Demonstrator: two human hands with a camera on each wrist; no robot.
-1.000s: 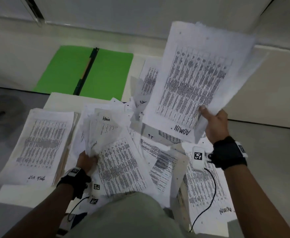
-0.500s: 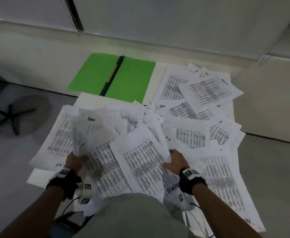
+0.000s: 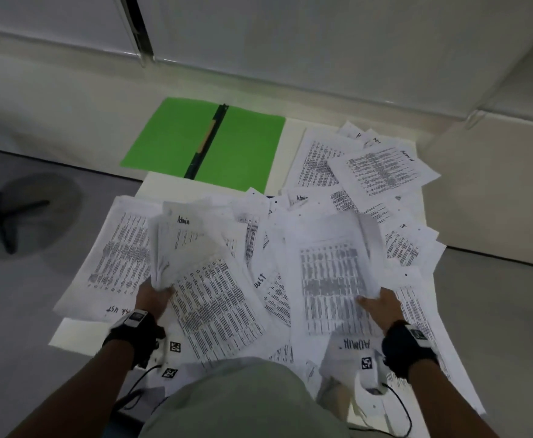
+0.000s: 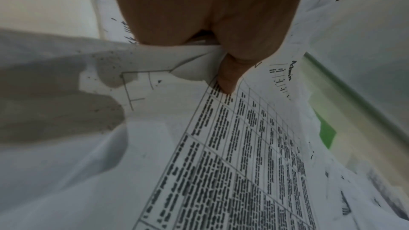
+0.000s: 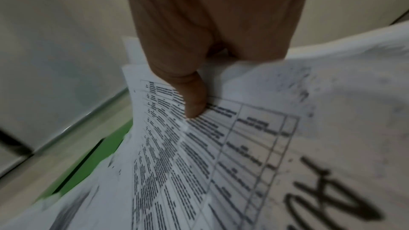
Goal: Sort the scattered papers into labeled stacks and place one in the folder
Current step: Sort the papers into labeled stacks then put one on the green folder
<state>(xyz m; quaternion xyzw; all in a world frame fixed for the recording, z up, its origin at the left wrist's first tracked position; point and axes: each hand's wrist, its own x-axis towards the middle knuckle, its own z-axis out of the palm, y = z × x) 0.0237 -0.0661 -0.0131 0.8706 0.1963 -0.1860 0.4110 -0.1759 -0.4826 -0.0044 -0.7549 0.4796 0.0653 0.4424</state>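
White printed sheets lie scattered over the table (image 3: pixel 78 338). My left hand (image 3: pixel 153 298) grips a curled bundle of papers (image 3: pixel 195 248) marked "Admin" near the front left; its thumb (image 4: pixel 228 78) presses on the top sheet (image 4: pixel 232 155). My right hand (image 3: pixel 382 308) grips a sheaf (image 3: pixel 331 279) at the front right, hand-marked "ADMIN" at its near edge. In the right wrist view the thumb (image 5: pixel 192 100) pins the sheaf (image 5: pixel 221 155). The open green folder (image 3: pixel 170 143) lies flat at the far left of the table, with no paper in it.
A stack marked "TASK LIST" (image 3: pixel 113 254) lies at the left edge. More loose sheets (image 3: pixel 382 167) are heaped at the far right. A chair base (image 3: pixel 6 213) stands on the floor to the left. A wall panel (image 3: pixel 290 42) runs behind the table.
My right hand has come down from holding the ADMIN sheaf high in the air to the front right of the pile, still gripping papers. My left hand has kept its bundle.
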